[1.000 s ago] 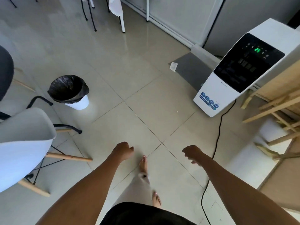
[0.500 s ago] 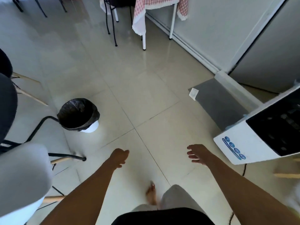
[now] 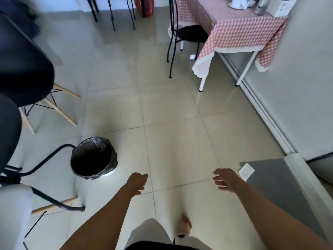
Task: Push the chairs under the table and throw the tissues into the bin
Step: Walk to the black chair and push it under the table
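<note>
A white tissue (image 3: 246, 171) lies on the floor at the edge of a grey mat (image 3: 281, 192), just right of my right hand (image 3: 225, 179), which is empty with fingers spread. My left hand (image 3: 137, 183) is loosely curled and holds nothing. The white bin (image 3: 93, 158) with a black liner stands on the floor left of my left hand. Another white tissue (image 3: 192, 56) lies far ahead by the table (image 3: 234, 31) with the red checked cloth. A black metal chair (image 3: 183, 35) stands partly under that table.
Dark and white chairs (image 3: 25, 73) with wooden legs crowd the left side, and a black tubular chair base (image 3: 46, 177) reaches to the bin. A grey wall (image 3: 297, 98) runs along the right. More chair legs (image 3: 111, 13) stand at the back.
My view has swung up and forward: the bin and floor tissue have slid down toward my hands, the white appliance has left the frame, and the checked table has come into view.
</note>
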The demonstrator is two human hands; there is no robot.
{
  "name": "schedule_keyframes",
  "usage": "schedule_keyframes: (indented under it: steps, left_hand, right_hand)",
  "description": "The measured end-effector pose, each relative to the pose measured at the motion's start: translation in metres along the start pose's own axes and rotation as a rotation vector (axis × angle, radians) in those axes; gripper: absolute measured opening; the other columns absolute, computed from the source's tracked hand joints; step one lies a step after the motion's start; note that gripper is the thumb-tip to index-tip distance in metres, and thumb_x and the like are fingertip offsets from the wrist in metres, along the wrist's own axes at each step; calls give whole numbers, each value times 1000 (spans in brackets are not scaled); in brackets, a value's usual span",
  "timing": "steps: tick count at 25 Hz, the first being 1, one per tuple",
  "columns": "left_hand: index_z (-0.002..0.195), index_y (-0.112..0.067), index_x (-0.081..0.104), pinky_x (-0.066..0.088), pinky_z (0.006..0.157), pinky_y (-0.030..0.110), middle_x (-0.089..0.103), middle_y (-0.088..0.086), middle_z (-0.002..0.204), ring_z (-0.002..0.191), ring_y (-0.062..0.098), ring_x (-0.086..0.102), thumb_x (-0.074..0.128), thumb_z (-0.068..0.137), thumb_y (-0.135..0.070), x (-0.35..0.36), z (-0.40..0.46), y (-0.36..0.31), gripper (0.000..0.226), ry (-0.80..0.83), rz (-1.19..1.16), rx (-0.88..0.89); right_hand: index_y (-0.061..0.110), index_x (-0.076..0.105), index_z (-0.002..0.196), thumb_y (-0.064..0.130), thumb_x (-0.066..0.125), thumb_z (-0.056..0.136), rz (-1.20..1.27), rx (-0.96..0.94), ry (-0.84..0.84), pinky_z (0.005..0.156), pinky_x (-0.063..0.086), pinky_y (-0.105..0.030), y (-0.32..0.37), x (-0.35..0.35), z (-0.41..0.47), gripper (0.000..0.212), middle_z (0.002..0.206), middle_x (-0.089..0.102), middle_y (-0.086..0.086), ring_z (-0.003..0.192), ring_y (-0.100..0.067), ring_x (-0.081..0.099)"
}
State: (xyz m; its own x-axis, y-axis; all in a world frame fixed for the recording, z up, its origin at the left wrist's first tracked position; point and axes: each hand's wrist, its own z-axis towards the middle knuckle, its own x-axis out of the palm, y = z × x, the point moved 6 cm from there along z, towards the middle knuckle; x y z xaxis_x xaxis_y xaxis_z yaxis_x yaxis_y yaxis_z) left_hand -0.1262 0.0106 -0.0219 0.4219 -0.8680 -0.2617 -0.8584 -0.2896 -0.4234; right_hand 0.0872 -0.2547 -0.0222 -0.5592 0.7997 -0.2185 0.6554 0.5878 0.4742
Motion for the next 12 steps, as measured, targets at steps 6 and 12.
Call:
schedule_keyframes:
  steps: [6,12]
  left_hand:
    - [79,-9,54,39,77,32,51,5,74,61,19,48,52,92,-26,-47,69,-122,22,-55,-255,-8]
    - [80,-8,54,38,83,33,52,5,75,64,20,49,50,93,-26,-134,157,-228,23,-99,-421,-72]
  right_hand:
    - [11,52,78,14,50,92,-204,-45,103,60,38,-29,181,43,85,14,72,53,-7,61,-19,48]
    - [13,55,79,16,50,92,-335,-86,194,61,41,-29,360,125,157,14,74,55,-6,62,-19,51]
